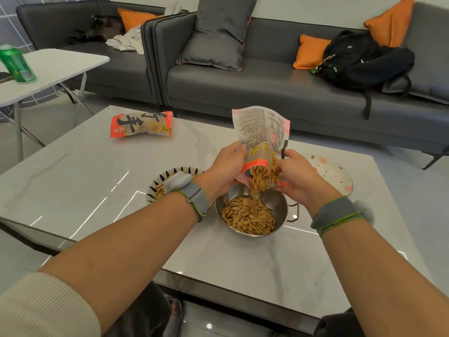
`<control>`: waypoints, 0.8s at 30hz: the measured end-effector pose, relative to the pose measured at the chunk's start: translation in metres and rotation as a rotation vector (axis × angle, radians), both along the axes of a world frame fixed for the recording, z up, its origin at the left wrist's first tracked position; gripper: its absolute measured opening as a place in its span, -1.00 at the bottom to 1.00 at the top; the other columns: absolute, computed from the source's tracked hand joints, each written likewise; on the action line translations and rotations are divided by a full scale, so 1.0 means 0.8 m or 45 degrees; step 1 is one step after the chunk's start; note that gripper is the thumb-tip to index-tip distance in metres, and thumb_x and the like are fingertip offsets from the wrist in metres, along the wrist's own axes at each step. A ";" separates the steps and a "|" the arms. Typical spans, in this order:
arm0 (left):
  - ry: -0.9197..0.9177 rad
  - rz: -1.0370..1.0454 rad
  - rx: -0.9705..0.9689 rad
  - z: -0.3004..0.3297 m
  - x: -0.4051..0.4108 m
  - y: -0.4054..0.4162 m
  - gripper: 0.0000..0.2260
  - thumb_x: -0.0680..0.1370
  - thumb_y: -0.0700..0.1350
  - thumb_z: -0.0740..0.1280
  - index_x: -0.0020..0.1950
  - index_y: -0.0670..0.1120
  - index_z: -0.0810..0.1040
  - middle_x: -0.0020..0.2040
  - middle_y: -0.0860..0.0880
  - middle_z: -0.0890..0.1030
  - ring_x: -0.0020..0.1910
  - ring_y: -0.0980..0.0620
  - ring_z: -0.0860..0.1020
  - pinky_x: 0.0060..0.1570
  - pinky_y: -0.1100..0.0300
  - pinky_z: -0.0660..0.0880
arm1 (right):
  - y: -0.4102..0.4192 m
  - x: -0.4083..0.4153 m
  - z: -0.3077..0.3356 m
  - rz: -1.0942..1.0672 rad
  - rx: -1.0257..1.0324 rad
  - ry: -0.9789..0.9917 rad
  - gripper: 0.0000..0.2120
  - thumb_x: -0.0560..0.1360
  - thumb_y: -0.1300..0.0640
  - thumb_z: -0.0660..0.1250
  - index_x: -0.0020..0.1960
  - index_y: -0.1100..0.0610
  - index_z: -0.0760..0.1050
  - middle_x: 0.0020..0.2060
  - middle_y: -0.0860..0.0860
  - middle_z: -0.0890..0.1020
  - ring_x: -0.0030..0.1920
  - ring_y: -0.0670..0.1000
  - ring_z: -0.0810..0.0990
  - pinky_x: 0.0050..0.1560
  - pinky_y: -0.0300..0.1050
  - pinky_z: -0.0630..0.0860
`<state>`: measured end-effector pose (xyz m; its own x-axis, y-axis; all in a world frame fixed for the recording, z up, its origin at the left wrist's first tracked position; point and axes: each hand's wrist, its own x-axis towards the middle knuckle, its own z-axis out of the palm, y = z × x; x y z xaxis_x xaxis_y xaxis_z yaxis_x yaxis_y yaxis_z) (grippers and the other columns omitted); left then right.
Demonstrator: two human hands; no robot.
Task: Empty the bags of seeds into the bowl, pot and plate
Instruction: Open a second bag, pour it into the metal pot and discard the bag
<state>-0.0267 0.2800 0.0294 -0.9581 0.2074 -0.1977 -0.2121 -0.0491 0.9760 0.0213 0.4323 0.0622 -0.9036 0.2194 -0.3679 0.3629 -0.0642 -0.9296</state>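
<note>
An opened seed bag (263,132) is held upside down over the steel pot (283,205), its mouth pointing down. My left hand (224,166) grips its left edge and my right hand (295,177) grips its right edge. Seeds (247,215) fall from the bag and cover the pot's bottom. Left of the pot, a striped bowl (155,183) holds seeds, partly hidden by my left wrist. A white flowered plate (336,173) lies to the right behind my right hand. A second, full seed bag (142,124) lies flat at the table's far left.
The marble coffee table (85,171) carries everything. A grey sofa (267,88) with cushions and a black backpack (362,59) stands behind it. A small white side table (56,64) with a green can (17,64) is at the far left.
</note>
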 end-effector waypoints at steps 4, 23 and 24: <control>0.001 -0.002 -0.012 0.002 0.000 0.000 -0.73 0.80 -0.02 0.10 0.31 0.04 0.59 0.16 -0.10 0.74 0.10 -0.14 0.74 -0.03 -0.03 0.70 | 0.001 0.001 0.001 0.005 0.003 -0.018 -0.53 0.68 0.41 0.09 0.53 0.12 0.33 0.19 0.20 0.64 0.09 0.22 0.72 0.02 0.32 0.72; 0.054 0.012 -0.033 0.003 0.000 0.001 -0.72 0.80 -0.02 0.10 0.33 0.05 0.59 0.18 -0.06 0.74 0.16 -0.12 0.72 0.06 -0.02 0.67 | 0.002 0.001 0.002 -0.014 0.021 0.007 -0.55 0.67 0.40 0.07 0.48 0.11 0.37 0.15 0.17 0.65 0.08 0.19 0.71 -0.02 0.26 0.73; 0.055 0.009 -0.028 0.002 -0.001 0.001 -0.71 0.80 -0.01 0.10 0.34 0.04 0.59 0.18 -0.06 0.74 0.17 -0.12 0.72 0.10 -0.05 0.68 | 0.003 0.001 0.002 -0.016 0.030 0.007 -0.55 0.67 0.40 0.08 0.49 0.11 0.37 0.15 0.18 0.66 0.08 0.20 0.71 0.00 0.28 0.73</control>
<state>-0.0276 0.2810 0.0313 -0.9673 0.1964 -0.1604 -0.1693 -0.0292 0.9851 0.0218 0.4344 0.0639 -0.9027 0.2396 -0.3573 0.3570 -0.0466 -0.9330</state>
